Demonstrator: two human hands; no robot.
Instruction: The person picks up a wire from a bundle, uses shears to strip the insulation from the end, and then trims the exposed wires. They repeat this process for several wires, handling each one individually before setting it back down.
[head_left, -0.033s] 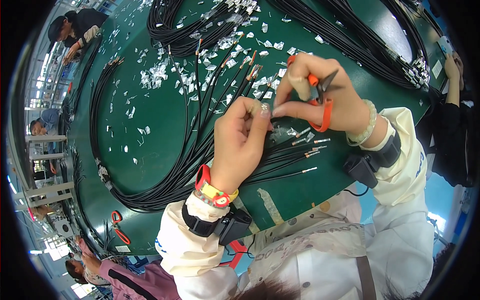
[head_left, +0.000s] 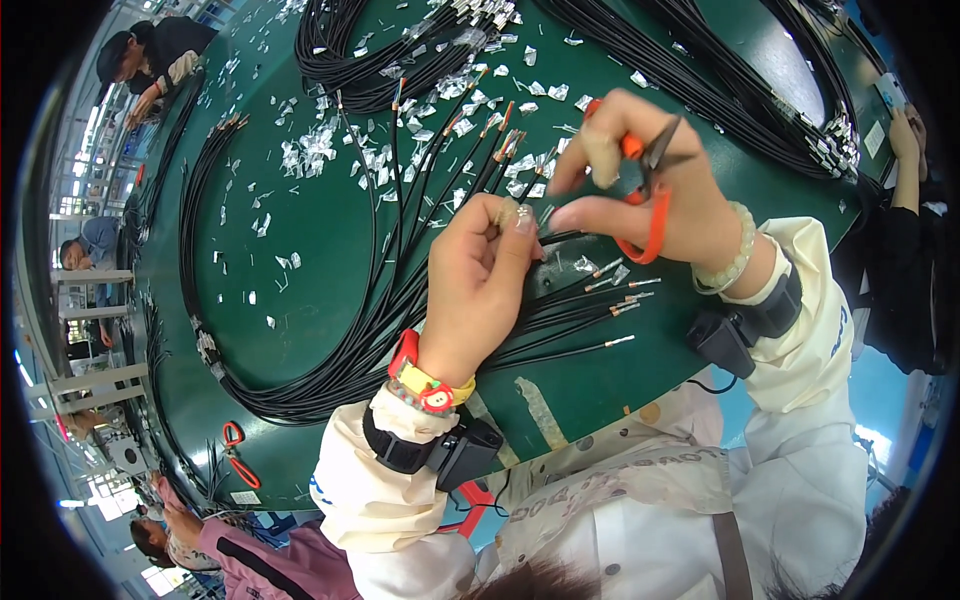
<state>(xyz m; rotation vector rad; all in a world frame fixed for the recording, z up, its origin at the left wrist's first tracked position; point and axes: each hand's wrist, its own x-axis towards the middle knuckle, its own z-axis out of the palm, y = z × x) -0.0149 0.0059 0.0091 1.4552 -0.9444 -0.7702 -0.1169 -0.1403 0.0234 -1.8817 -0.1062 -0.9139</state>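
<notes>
My left hand (head_left: 475,270) is closed in a pinch over the bundle of black cables (head_left: 400,305). Between its thumb and forefinger is a cable end, mostly hidden by the fingertips. Just to the right, my right hand (head_left: 665,175) carries small scissors (head_left: 652,205) with orange handles, hooked round its fingers. Their dark blades point up and away from the cables. The thumb and forefinger of that hand are apart, close to the left fingertips. Below them, several stripped cable ends (head_left: 620,341) with silvery tips fan out to the right.
Scraps of clear and silvery film (head_left: 310,150) litter the green table (head_left: 300,340). More black cable coils (head_left: 340,60) lie at the far side, and a long bundle (head_left: 720,80) at far right. Red-handled scissors (head_left: 240,465) rest near the left edge. Other people sit around.
My right hand has drawn slightly up and right from the left fingertips, and its thumb and forefinger have parted. The left hand has barely moved.
</notes>
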